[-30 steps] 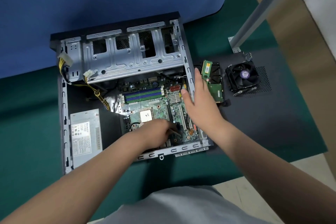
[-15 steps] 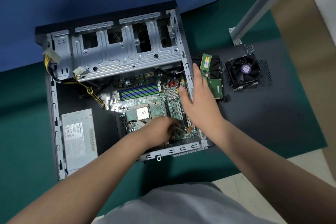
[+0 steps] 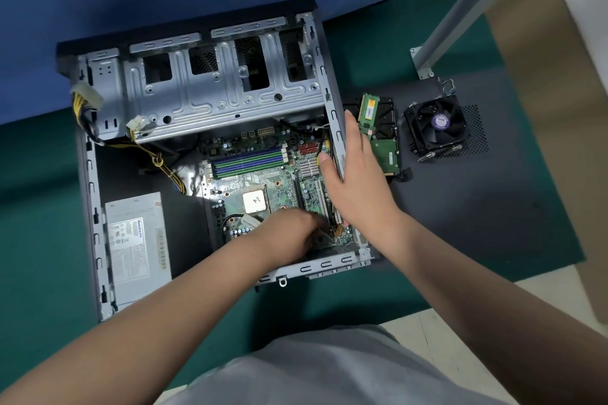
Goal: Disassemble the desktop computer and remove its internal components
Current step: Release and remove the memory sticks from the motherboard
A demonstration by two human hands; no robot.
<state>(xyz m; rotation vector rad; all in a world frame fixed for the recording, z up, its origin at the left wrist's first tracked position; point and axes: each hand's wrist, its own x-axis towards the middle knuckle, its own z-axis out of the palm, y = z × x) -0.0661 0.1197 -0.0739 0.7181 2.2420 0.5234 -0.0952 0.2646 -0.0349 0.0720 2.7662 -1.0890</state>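
Note:
The open desktop case (image 3: 333,115) lies flat on the table with its green motherboard (image 3: 260,174) exposed and the bare CPU (image 3: 254,201) at its middle. My left hand (image 3: 289,230) is down on the board's near right corner, fingers curled round what looks like a thin tool (image 3: 324,233); its tip is hidden. My right hand (image 3: 358,184) rests over the case's right wall, thumb inside, straight fingers outside.
A grey power supply (image 3: 135,246) sits in the case's near left, and yellow cables (image 3: 154,158) run to the metal drive cage (image 3: 214,92). On the black side panel (image 3: 477,207) lie a RAM stick (image 3: 370,108), a hard drive (image 3: 388,154) and a cooler fan (image 3: 436,125). A metal post (image 3: 460,6) rises at the far right.
My head has shifted, so the case sits slightly differently in view. Both hands stay where they were, the left working at the board's corner.

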